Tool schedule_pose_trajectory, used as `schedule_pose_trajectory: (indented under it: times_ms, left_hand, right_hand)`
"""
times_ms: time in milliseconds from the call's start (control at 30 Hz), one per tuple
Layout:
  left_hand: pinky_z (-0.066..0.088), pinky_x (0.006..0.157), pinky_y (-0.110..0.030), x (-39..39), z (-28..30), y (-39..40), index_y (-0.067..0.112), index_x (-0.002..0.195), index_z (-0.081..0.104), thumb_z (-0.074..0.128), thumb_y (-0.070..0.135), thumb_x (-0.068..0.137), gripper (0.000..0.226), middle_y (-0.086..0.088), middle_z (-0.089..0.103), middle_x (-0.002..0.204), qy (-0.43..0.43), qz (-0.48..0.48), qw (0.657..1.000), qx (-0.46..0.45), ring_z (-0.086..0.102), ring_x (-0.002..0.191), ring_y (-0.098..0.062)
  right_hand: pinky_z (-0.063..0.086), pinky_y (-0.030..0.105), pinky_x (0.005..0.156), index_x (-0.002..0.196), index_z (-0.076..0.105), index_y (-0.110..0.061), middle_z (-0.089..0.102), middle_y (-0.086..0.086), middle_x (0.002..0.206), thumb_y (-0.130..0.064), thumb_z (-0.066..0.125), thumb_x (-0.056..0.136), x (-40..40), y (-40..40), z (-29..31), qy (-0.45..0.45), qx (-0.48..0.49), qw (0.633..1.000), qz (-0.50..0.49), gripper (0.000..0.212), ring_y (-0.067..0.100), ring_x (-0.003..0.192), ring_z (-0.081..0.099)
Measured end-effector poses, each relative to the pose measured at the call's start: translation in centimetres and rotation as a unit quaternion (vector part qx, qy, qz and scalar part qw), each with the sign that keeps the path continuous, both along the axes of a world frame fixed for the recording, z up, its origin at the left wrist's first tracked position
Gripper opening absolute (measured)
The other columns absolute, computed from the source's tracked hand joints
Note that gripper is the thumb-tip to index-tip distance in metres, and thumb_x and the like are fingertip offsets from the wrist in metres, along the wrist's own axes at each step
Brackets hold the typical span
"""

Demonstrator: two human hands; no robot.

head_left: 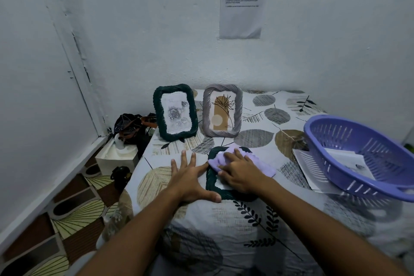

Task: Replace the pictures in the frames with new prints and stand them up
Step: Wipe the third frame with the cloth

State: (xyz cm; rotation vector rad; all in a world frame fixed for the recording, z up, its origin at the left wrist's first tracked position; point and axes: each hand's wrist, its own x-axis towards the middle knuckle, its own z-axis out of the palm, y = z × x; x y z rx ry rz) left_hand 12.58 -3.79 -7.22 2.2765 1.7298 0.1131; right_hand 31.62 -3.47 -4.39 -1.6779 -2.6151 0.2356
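Observation:
A dark green frame (211,187) lies flat on the patterned table near me. My right hand (240,172) presses a lilac cloth (264,164) onto it, fingers fairly flat over the cloth. My left hand (190,175) rests spread on the table at the frame's left edge, thumb along its near corner. Two frames stand upright behind: a dark green frame (175,111) with a grey rose print and a grey frame (223,110) with a tan plant print.
A purple plastic basket (336,177) with papers in and under it sits at the right. The table (257,219) stands in a wall corner; a white box (116,159) and dark items are on the floor to the left. A printed sheet (242,0) hangs on the wall.

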Motion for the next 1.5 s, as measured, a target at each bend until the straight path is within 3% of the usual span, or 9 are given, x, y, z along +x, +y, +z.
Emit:
schedule_pose_trajectory:
  times_ms: [133,267,333,633,967,1167,1367,1500]
  left_hand:
    - [-0.017,0.112,-0.060,-0.1,-0.3,0.2,0.038,0.152,0.017,0.061,0.089,0.048,0.124,-0.010,-0.011,0.161,-0.008,0.004,1.000,0.004,-0.031,0.141,-0.032]
    - [-0.018,0.111,-0.060,-0.1,-0.3,0.3,0.037,0.152,0.015,0.033,0.104,0.022,0.147,-0.009,-0.012,0.161,-0.011,-0.003,1.000,0.001,-0.032,0.141,-0.031]
    - [-0.018,0.111,-0.060,-0.1,-0.3,0.3,0.037,0.152,0.015,0.028,0.104,0.019,0.150,-0.008,-0.011,0.161,-0.010,-0.005,1.000,0.001,-0.031,0.141,-0.030]
    - [-0.018,0.112,-0.059,-0.2,-0.1,0.1,0.039,0.152,0.013,0.028,0.105,0.021,0.147,-0.005,-0.007,0.162,-0.014,-0.012,1.000,0.002,-0.025,0.144,-0.028]
    - [-0.016,0.112,-0.061,-0.2,-0.2,0.1,0.043,0.151,0.011,0.024,0.106,0.023,0.143,-0.005,-0.005,0.162,0.001,-0.014,1.000,-0.002,-0.018,0.147,-0.028]
    - [-0.017,0.112,-0.061,-0.2,-0.3,0.2,0.044,0.150,0.009,0.023,0.107,0.024,0.142,-0.004,-0.006,0.162,0.007,-0.020,1.000,0.000,-0.017,0.147,-0.028]
    - [-0.018,0.111,-0.062,-0.3,-0.3,0.2,0.043,0.151,0.006,0.027,0.105,0.029,0.138,0.004,-0.006,0.162,0.017,-0.034,0.999,-0.005,-0.019,0.146,-0.028]
    - [-0.017,0.111,-0.063,-0.3,-0.3,0.2,0.043,0.151,0.004,0.041,0.099,0.045,0.126,0.003,-0.007,0.162,0.032,-0.031,0.999,-0.005,-0.019,0.146,-0.029]
  right_hand:
    - [0.020,0.048,0.110,0.123,0.061,-0.019,0.033,0.007,0.145,-0.040,0.033,0.100,0.1,-1.7,-0.2,0.003,0.016,0.999,0.028,0.042,0.032,0.143,0.013]
    - [0.019,0.046,0.111,0.121,0.062,-0.020,0.031,0.005,0.149,-0.041,0.033,0.100,0.6,-2.7,-0.2,-0.001,0.015,0.998,0.053,0.041,0.029,0.143,0.013]
    - [0.021,0.044,0.108,0.116,0.065,-0.021,0.035,0.005,0.144,-0.042,0.033,0.100,1.0,-3.2,0.0,-0.007,0.015,0.997,0.076,0.041,0.029,0.141,0.018]
    - [0.005,0.045,0.119,0.132,0.056,-0.033,0.016,0.005,0.160,-0.049,0.034,0.099,3.7,-3.4,0.6,0.021,-0.052,0.995,0.077,0.042,0.025,0.148,0.001]
    - [0.016,0.045,0.118,0.109,0.071,-0.028,0.023,0.003,0.158,-0.052,0.039,0.096,8.6,-3.7,-0.1,0.077,-0.058,0.995,0.035,0.042,0.022,0.148,0.006]
    - [0.022,0.033,0.115,0.118,0.066,-0.032,0.022,0.002,0.158,-0.052,0.037,0.097,8.4,-3.4,-0.1,0.055,-0.009,0.998,-0.009,0.041,0.021,0.147,0.012]
    - [0.023,0.037,0.114,0.124,0.063,-0.029,0.019,0.004,0.159,-0.050,0.034,0.099,7.2,-1.0,0.1,0.041,0.007,0.996,-0.083,0.044,0.026,0.146,0.016]
    - [0.030,0.044,0.111,0.124,0.063,-0.026,0.025,0.009,0.157,-0.051,0.032,0.098,6.4,2.0,-0.3,0.042,0.025,0.990,-0.131,0.047,0.030,0.142,0.024]
